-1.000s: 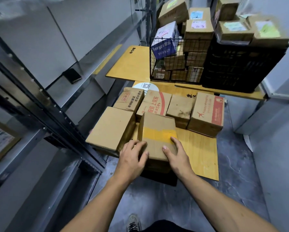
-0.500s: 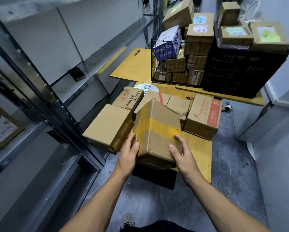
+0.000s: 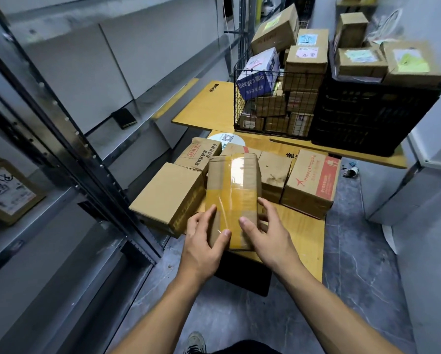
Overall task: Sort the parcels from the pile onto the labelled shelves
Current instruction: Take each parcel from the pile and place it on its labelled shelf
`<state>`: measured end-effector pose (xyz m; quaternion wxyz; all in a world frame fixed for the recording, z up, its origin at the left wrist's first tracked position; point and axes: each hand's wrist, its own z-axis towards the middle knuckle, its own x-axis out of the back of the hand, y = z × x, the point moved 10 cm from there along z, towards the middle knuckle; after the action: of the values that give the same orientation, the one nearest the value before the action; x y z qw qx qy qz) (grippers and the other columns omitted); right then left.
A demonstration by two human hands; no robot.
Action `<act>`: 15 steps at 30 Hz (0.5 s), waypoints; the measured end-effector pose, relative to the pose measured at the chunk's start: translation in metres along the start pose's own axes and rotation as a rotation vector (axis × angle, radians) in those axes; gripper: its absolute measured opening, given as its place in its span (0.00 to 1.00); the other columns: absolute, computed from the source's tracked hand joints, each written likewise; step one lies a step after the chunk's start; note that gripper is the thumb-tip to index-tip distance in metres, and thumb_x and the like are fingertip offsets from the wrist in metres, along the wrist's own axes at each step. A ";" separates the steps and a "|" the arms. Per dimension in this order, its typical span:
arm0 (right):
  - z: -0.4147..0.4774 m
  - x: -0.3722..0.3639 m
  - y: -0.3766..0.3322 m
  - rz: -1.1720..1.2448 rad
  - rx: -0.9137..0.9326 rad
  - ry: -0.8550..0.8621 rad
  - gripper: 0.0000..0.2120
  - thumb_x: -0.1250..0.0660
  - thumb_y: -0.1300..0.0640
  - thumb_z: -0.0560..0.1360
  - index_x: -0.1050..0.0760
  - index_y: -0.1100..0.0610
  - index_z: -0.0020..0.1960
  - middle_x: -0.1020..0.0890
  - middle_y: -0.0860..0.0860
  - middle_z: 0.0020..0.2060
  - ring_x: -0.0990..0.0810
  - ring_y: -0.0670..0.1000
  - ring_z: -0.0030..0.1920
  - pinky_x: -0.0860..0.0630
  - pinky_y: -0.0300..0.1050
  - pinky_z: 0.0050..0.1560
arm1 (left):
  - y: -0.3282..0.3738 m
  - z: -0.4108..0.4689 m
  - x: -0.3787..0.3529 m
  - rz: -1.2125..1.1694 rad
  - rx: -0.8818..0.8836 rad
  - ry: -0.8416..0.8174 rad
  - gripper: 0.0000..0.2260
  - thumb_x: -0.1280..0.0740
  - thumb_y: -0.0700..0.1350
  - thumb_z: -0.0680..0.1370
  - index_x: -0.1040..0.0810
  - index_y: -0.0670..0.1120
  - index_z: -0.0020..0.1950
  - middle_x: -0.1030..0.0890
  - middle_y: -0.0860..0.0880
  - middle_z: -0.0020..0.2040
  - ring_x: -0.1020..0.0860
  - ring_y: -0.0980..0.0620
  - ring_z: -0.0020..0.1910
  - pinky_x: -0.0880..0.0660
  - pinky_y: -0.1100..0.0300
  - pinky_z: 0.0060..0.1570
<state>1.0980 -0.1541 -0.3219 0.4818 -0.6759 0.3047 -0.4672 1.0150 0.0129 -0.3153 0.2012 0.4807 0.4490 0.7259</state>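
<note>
Box [image 3: 233, 198] at frame centre, tipped up and apparently clear of the counter [image 3: 301, 241], just in front of the pile [image 3: 311, 185]. Left hand [image 3: 204, 241] clamped on its left edge, thumb across the near face; right hand [image 3: 270, 233] gripped the right edge likewise. A second ago it lay flat among the others; since then it was lifted and rolled so a long taped face showed. No label visible there, so probably being turned to find one. Shelves [image 3: 142, 103] at frame left, not yet approached.

Bare, sleeveless forearms [image 3: 160, 305]; dark trousers [image 3: 245, 348]; one grey laced sneaker [image 3: 194, 343].
</note>
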 end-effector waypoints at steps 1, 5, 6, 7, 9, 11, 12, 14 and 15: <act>-0.001 0.001 -0.002 0.010 0.001 0.011 0.34 0.31 0.36 0.74 0.41 0.39 0.75 0.26 0.47 0.67 0.25 0.49 0.65 0.23 0.53 0.64 | 0.002 -0.001 -0.001 0.009 -0.018 -0.007 0.26 0.35 0.59 0.75 0.36 0.63 0.73 0.33 0.55 0.66 0.32 0.59 0.64 0.34 0.63 0.61; 0.002 0.013 0.005 0.137 -0.020 0.075 0.31 0.29 0.48 0.77 0.39 0.39 0.74 0.24 0.47 0.63 0.21 0.51 0.62 0.21 0.52 0.60 | 0.007 0.001 0.004 -0.091 -0.071 -0.031 0.22 0.36 0.61 0.75 0.32 0.63 0.69 0.29 0.58 0.65 0.27 0.61 0.62 0.23 0.59 0.56; 0.004 0.015 0.010 0.190 -0.039 0.073 0.29 0.29 0.49 0.77 0.38 0.38 0.73 0.24 0.48 0.63 0.21 0.52 0.61 0.21 0.54 0.61 | 0.005 0.004 0.006 -0.156 -0.051 -0.033 0.24 0.36 0.61 0.75 0.31 0.61 0.70 0.27 0.57 0.65 0.25 0.61 0.61 0.22 0.57 0.55; 0.006 0.015 0.014 0.253 -0.058 0.068 0.27 0.28 0.50 0.77 0.37 0.37 0.71 0.23 0.50 0.63 0.21 0.53 0.61 0.21 0.57 0.61 | 0.002 0.007 0.008 -0.222 -0.025 -0.029 0.26 0.35 0.62 0.73 0.30 0.58 0.70 0.26 0.55 0.65 0.24 0.61 0.60 0.22 0.57 0.55; 0.010 0.013 0.022 0.402 -0.092 0.060 0.23 0.28 0.53 0.77 0.33 0.35 0.65 0.22 0.54 0.63 0.20 0.55 0.61 0.21 0.61 0.61 | -0.003 0.012 0.014 -0.305 0.010 -0.003 0.28 0.34 0.61 0.72 0.29 0.54 0.70 0.25 0.51 0.64 0.23 0.62 0.59 0.23 0.63 0.54; 0.011 0.011 0.031 0.550 -0.130 0.048 0.21 0.29 0.56 0.78 0.31 0.37 0.64 0.19 0.56 0.61 0.19 0.58 0.60 0.22 0.65 0.61 | -0.010 0.016 0.019 -0.300 0.031 0.028 0.25 0.33 0.58 0.72 0.28 0.54 0.68 0.24 0.50 0.63 0.23 0.64 0.58 0.26 0.70 0.52; 0.010 0.010 0.034 0.614 -0.145 0.036 0.21 0.30 0.58 0.78 0.31 0.39 0.65 0.18 0.56 0.60 0.19 0.58 0.60 0.22 0.65 0.61 | -0.015 0.017 0.020 -0.275 0.044 0.034 0.23 0.33 0.57 0.73 0.27 0.55 0.67 0.25 0.49 0.63 0.24 0.65 0.57 0.27 0.72 0.52; 0.009 0.007 0.035 0.704 -0.156 0.004 0.20 0.32 0.59 0.78 0.30 0.42 0.66 0.16 0.55 0.56 0.18 0.57 0.59 0.21 0.62 0.60 | -0.029 0.018 0.017 -0.230 0.079 0.010 0.23 0.33 0.59 0.72 0.29 0.60 0.67 0.26 0.51 0.65 0.25 0.64 0.59 0.27 0.69 0.57; 0.008 0.006 0.035 0.733 -0.153 -0.016 0.21 0.32 0.59 0.77 0.30 0.44 0.66 0.14 0.54 0.54 0.18 0.56 0.58 0.22 0.61 0.61 | -0.036 0.017 0.015 -0.219 0.094 -0.014 0.24 0.33 0.63 0.71 0.30 0.63 0.67 0.27 0.52 0.65 0.26 0.62 0.61 0.27 0.65 0.60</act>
<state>1.1093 -0.1687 -0.3530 0.5674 -0.5595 0.5569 -0.2342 1.0182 0.0497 -0.3356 0.2597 0.4427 0.5311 0.6742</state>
